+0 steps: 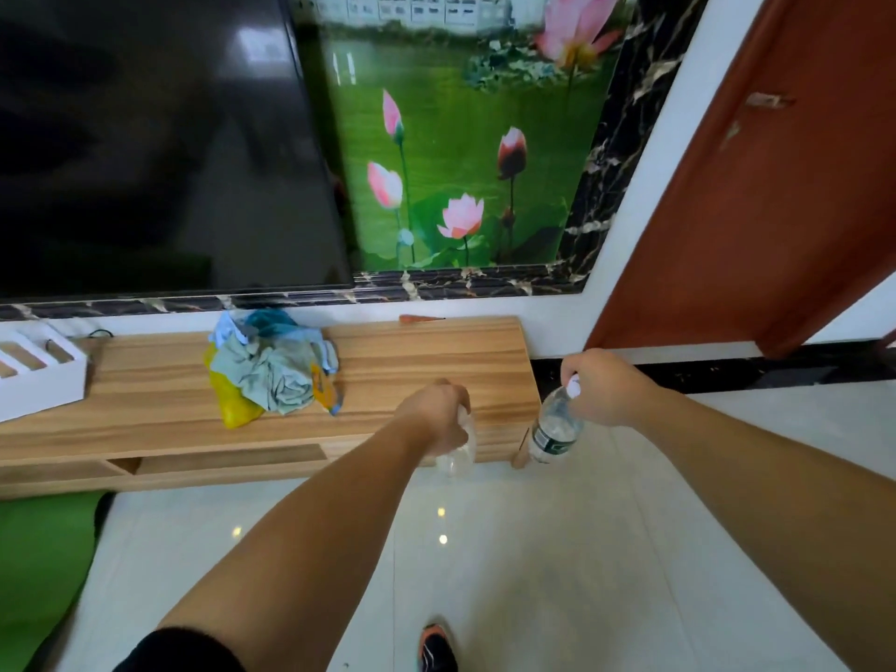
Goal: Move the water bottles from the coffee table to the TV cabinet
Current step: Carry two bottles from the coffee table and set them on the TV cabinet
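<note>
My left hand [439, 409] grips the top of a clear, label-free water bottle [458, 455] that hangs over the front edge of the wooden TV cabinet [417, 351]. My right hand [606, 388] holds a second water bottle [552, 431] by its white cap; this one has a dark green label and hangs just past the cabinet's right end, above the floor. Both bottles hang roughly upright. The coffee table is out of view.
A heap of bluish cloth on a yellow bag [271, 368] lies on the cabinet's middle. A white slotted box [39, 368] sits at its left. A large dark TV [160, 138] hangs above. A red-brown door [776, 186] stands right; a green mat [43, 550] lies lower left.
</note>
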Motion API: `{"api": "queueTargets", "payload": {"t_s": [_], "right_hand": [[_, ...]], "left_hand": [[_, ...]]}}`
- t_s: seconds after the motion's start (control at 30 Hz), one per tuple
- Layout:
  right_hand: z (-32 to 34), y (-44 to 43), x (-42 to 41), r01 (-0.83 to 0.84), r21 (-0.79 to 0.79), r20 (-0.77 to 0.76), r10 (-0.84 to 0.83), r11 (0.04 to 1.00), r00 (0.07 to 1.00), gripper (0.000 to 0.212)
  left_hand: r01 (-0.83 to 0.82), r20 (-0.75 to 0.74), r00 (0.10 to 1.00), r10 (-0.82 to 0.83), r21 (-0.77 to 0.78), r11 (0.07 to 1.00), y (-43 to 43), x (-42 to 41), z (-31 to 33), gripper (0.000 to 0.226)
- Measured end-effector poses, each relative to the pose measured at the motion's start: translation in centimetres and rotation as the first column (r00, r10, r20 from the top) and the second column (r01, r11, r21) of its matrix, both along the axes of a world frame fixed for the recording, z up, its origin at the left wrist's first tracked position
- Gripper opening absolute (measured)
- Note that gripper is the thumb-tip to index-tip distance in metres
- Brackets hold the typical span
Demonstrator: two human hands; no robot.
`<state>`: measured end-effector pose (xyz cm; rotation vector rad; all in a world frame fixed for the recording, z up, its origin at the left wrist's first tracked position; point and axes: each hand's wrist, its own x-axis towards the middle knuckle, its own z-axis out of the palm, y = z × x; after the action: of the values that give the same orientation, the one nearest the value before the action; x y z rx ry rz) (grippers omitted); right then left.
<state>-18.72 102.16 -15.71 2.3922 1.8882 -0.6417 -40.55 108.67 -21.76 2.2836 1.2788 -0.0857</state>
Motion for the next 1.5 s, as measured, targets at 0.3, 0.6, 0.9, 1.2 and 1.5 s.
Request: {"api": "queueTargets", "payload": {"t_s": [0.3, 0.6, 0.9, 1.2, 1.5], "right_hand": [[-1.5, 9.0, 5.3, -0.038, -0.011, -0.038, 0.038, 0.999, 0.999, 0.018], [-3.8, 17.8, 13.6, -0.152, -0.039, -0.089, 0.148, 0.988, 0.985, 0.020], [-5.8, 24.0, 17.9, -0.140, -0.057, -0.014, 0.139, 0.989, 0.990, 0.022], [-5.8, 32.2, 19.0, -0.196, -0.142, 0.024, 0.202, 0.970, 0.979, 0.022], [-7.9, 38.8, 16.9, -0.235, -0.160, -0.033, 0.233, 0.959, 0.972, 0.018]], "left_hand": [[-0.038, 0.052, 0.998, 0.037, 0.010, 0.999, 8.1, 6.3, 0.1, 0.039], [-0.131, -0.046, 0.991, 0.130, -0.021, 0.991, 14.3, 13.2, -0.7, 0.037], [-0.245, 0.009, 0.969, 0.246, -0.023, 0.969, 19.0, 16.9, -2.3, 0.034], [-0.252, -0.003, 0.968, 0.252, -0.052, 0.966, 27.5, 17.6, -2.8, 0.035], [-0.308, 0.001, 0.951, 0.309, -0.089, 0.947, 33.1, 16.1, -4.1, 0.036]]}}
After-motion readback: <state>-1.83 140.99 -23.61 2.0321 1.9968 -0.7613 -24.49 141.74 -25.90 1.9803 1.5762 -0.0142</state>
